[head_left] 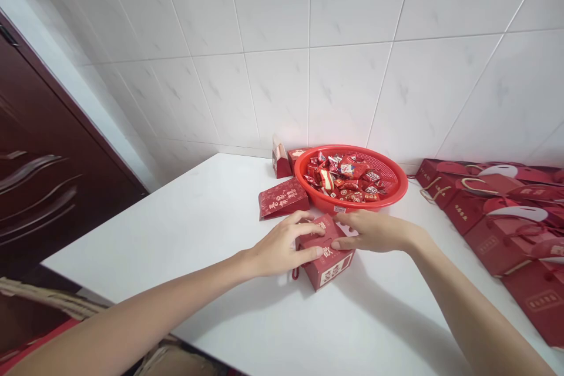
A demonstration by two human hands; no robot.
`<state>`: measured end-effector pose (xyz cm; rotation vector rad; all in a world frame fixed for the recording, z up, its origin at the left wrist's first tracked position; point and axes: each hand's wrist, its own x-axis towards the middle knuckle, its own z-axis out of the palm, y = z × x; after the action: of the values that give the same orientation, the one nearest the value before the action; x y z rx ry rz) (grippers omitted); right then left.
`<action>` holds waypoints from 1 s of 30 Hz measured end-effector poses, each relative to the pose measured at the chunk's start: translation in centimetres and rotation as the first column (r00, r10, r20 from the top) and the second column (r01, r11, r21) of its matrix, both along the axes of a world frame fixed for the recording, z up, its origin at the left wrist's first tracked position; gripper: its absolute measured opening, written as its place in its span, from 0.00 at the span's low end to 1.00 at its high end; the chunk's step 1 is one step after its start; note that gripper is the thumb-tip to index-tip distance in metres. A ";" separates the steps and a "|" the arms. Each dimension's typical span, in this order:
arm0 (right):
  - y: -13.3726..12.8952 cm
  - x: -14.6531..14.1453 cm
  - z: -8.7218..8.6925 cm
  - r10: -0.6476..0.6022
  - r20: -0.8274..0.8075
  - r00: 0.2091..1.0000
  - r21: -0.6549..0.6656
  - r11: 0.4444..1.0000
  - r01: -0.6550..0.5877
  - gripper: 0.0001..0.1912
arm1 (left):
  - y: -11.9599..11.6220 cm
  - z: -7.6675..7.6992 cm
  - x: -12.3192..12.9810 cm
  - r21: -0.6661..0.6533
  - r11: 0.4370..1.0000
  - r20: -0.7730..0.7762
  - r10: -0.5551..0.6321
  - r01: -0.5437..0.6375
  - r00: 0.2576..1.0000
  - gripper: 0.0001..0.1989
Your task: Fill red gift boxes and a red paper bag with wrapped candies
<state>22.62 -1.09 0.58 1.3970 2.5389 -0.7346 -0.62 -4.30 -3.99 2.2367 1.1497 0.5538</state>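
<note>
White tabletop (176, 211): left hand (282, 246) and right hand (379, 230), both spread, touch a red box (329, 259).

- From here, white tabletop (154, 217) lies open at left and lower middle, the left forearm (189, 294) dividing them.
- A red plastic colander (400, 185) of wrapped candies (348, 175) blocks the way back, just right of centre.
- Red gift boxes (489, 241) bar the right edge.
</note>
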 end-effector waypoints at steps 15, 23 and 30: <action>1.6 -0.1 -1.7 0.037 -0.152 0.988 -0.070 0.996 -0.048 0.26 | 0.7 1.5 -1.3 -0.106 0.994 -0.205 -0.055 0.034 0.977 0.27; 2.1 -0.3 -2.3 -0.098 -0.269 0.958 -0.165 0.985 0.055 0.28 | 1.5 1.2 -1.9 -0.121 0.991 -0.120 -0.076 0.061 0.990 0.26; 1.4 -0.4 -1.3 -0.089 -0.343 0.935 -0.137 0.990 0.044 0.22 | 1.5 1.1 -1.9 -0.100 0.994 -0.090 -0.050 0.041 0.995 0.25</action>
<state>22.26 0.29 -0.76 1.4244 2.6460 -1.2349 -2.48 -2.84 -2.86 2.2177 1.1429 0.3711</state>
